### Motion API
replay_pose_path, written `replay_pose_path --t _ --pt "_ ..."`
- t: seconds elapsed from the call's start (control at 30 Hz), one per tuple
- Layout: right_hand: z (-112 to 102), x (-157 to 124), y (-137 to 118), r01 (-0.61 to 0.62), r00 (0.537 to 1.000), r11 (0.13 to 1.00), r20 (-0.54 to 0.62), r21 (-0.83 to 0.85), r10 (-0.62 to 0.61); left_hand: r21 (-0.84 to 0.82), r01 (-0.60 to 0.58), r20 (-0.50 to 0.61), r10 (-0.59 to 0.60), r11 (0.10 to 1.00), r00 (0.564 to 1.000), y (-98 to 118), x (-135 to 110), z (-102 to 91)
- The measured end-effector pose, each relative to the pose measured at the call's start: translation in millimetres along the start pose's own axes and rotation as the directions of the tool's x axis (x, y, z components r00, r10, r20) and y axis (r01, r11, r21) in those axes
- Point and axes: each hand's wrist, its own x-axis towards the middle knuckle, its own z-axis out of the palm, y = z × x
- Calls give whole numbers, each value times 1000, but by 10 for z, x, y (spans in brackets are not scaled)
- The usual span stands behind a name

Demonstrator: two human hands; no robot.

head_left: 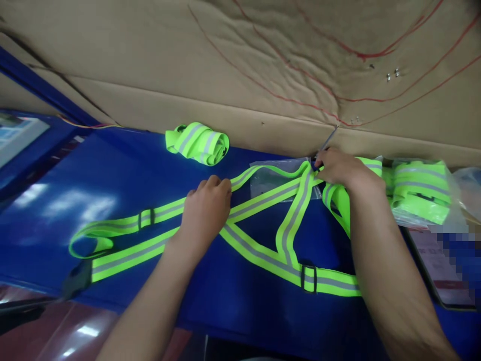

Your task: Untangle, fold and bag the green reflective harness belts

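Note:
A neon-green reflective harness point(263, 200) with a grey stripe lies spread on the blue table. My left hand point(208, 205) is closed over its straps, pressing them where several bands meet. My right hand point(343, 170) has its fingers curled at the upper corner of the harness, where a strap and a thin metal tool point(329, 138) come together; which of these the fingertips grip is hidden. A black slide adjuster point(308, 279) sits on the lower band, another adjuster point(146, 218) on the left band. A dark buckle point(77, 280) ends the lower left strap.
A rolled green strap bundle point(199, 144) lies near the cardboard wall point(169, 60), which bears red lines. Under the harness is a clear plastic bag point(263, 185). At right are a bagged green bundle point(421, 190) and a phone point(439, 271). The blue table point(124, 170) ends in front.

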Motion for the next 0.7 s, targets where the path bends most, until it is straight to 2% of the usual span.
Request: replay_pose_path --t 0.13,0.23,0.27,0.33,0.4,0.43,0.57,0.7 --pt "22 39 30 84 996 995 -38 58 -82 -40 -49 -14 48 998 999 -57 -107 -92" --pt "0 19 -63 225 973 966 -86 125 -216 -133 -88 -148 68 987 987 -302 -487 -146" --pt "-3 8 -106 268 961 952 -106 146 -254 -168 -67 -212 30 983 977 -429 -662 -137" --pt "12 -12 -195 303 951 938 -123 170 -284 -187 101 -300 -155 977 941 -731 -1022 -69" --pt "53 -19 -276 265 963 950 -87 163 -254 -192 291 -262 -335 937 905 -1047 -1316 45" --pt "79 -18 -310 240 971 959 -60 154 -233 -224 330 -225 -378 917 898 -1193 -1419 106" --pt "154 6 -374 209 977 967 15 143 -214 -245 334 -194 -384 910 903 -1593 -1569 258" --pt "160 30 -312 234 970 958 33 163 -242 -258 335 -220 -393 906 893 -1747 -1552 257"
